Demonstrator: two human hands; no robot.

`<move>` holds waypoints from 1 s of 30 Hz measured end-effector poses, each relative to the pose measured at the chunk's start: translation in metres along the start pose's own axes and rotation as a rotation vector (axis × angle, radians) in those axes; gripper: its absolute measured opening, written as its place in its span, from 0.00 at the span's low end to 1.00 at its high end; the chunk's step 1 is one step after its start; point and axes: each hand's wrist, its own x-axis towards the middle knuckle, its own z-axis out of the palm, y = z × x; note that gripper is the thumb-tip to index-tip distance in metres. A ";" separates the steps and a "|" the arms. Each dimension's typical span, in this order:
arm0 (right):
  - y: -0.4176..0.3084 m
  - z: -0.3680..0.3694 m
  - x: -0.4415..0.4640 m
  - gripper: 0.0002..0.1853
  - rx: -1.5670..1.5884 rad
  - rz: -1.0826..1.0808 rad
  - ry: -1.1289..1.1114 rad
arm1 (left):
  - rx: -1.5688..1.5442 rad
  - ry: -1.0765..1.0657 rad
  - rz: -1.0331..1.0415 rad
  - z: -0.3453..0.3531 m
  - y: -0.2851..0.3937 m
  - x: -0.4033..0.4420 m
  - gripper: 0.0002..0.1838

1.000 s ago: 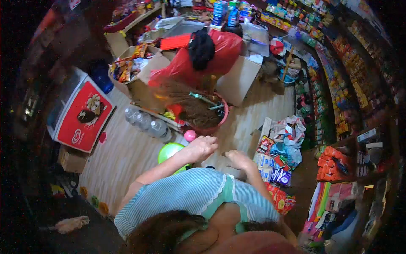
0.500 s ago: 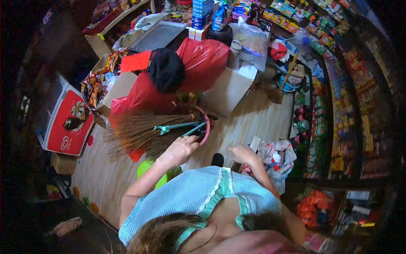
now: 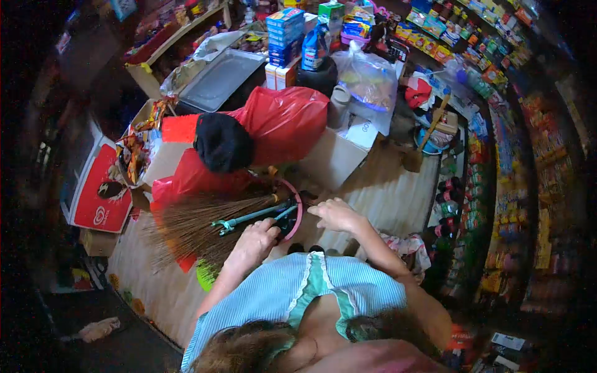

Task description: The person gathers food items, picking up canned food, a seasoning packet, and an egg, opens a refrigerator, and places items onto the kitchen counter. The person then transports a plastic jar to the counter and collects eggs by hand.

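Note:
A pink-rimmed container (image 3: 299,214) stands in front of me, holding a stick broom (image 3: 205,214) that fans out leftward and teal handles (image 3: 245,222). My left hand (image 3: 258,241) is at the container's near side, beside the teal handles. Its fingers are curled, and whatever they grip is hidden. To the right of the rim is my right hand (image 3: 337,216), fingers extended toward a small dark part there. Nothing shows in it. Behind the broom are red plastic bags (image 3: 286,121), with a black, rounded object (image 3: 224,142) and red bristles (image 3: 179,128) on top.
Cardboard boxes (image 3: 336,155) flank the bags. A grey tray (image 3: 222,78), stacked blue boxes and a blue bottle (image 3: 314,48) stand behind. Shelves of packed goods (image 3: 485,186) line the right. A red-panelled box (image 3: 102,196) is at left, and a crumpled bag (image 3: 407,248) lies by my right arm.
My right hand has moved forward and left, from beside the crumpled bag to the container's rim. My left hand stays by the container. The view has shifted, so the scene sits lower.

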 end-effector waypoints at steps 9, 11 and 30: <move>0.092 -0.027 -0.035 0.28 0.119 0.188 -0.011 | 0.010 -0.026 0.064 0.024 -0.001 0.059 0.14; 0.129 -0.032 -0.039 0.28 0.112 0.190 0.028 | 0.037 -0.027 0.050 0.045 -0.005 0.079 0.15; 0.258 -0.070 -0.024 0.22 0.112 -0.036 0.131 | 0.032 -0.014 -0.095 0.037 0.060 0.249 0.17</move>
